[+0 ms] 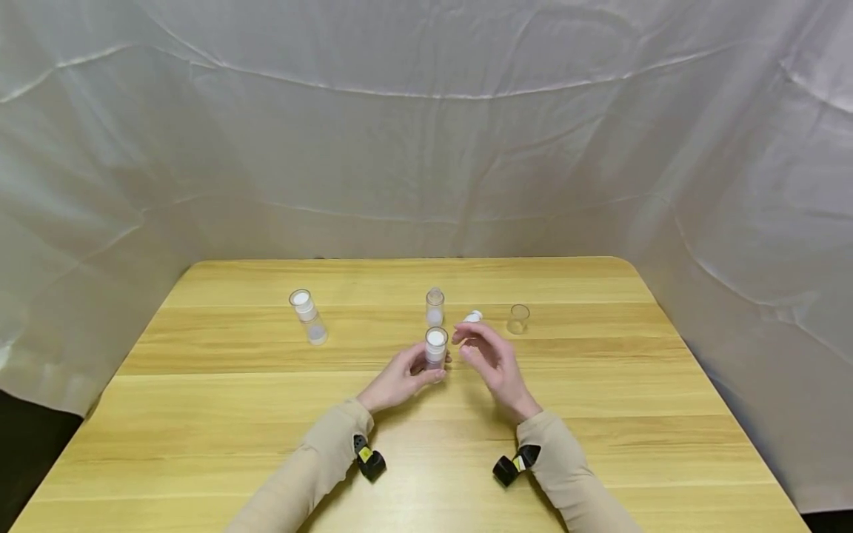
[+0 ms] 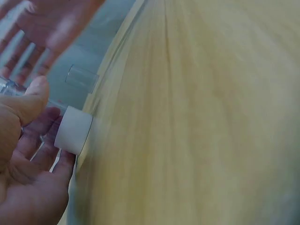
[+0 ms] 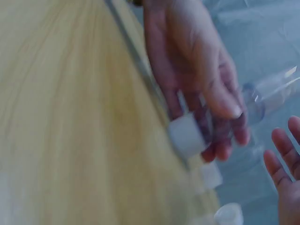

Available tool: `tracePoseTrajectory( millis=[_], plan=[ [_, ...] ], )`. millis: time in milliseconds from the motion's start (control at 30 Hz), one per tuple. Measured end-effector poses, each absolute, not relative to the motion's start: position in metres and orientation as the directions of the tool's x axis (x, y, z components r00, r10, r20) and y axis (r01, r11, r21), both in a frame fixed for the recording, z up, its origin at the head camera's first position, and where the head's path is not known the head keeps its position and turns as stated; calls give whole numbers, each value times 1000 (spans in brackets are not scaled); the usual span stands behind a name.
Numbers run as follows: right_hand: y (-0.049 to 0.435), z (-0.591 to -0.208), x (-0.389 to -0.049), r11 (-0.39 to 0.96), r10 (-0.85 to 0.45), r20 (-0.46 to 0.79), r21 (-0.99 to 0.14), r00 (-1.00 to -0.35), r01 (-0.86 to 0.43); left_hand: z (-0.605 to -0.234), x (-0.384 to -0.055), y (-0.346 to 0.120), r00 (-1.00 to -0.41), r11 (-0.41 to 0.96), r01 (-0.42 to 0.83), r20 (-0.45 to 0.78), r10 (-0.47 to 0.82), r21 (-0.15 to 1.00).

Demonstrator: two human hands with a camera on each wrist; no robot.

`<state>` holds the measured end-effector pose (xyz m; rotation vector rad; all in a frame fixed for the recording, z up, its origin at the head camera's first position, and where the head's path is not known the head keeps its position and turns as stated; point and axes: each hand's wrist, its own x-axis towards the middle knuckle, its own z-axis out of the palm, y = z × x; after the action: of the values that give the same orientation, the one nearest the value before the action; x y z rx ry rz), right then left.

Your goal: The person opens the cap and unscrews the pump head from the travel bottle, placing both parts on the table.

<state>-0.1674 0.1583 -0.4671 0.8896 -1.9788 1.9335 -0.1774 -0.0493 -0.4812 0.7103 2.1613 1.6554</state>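
Note:
My left hand grips a small clear bottle upright, thumb on one side and fingers around the other. It has a white collar and a clear cap on top. In the left wrist view, its white base shows below the fingers. To its right, my right hand is raised with loosely bent fingers and holds nothing; its fingertips are near the bottle's top but apart from it. A white pump top lies just past the right fingertips, partly hidden by them.
Behind the held bottle stands another clear bottle without a white collar. An upturned clear cap sits farther right. A capped bottle with a white collar stands at left. Pale curtains enclose the wooden table.

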Motion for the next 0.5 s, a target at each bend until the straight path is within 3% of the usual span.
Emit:
tracePoseTrajectory(
  millis=[167, 500],
  plan=[
    [153, -457, -163, 40, -333, 536, -814, -775, -580, -481, -179, -51, -814, 204, 167, 18, 581, 965],
    [146, -450, -162, 154, -342, 538, -777, -770, -611, -482, -179, -50, -798, 213, 186, 21, 603, 959]
  ],
)
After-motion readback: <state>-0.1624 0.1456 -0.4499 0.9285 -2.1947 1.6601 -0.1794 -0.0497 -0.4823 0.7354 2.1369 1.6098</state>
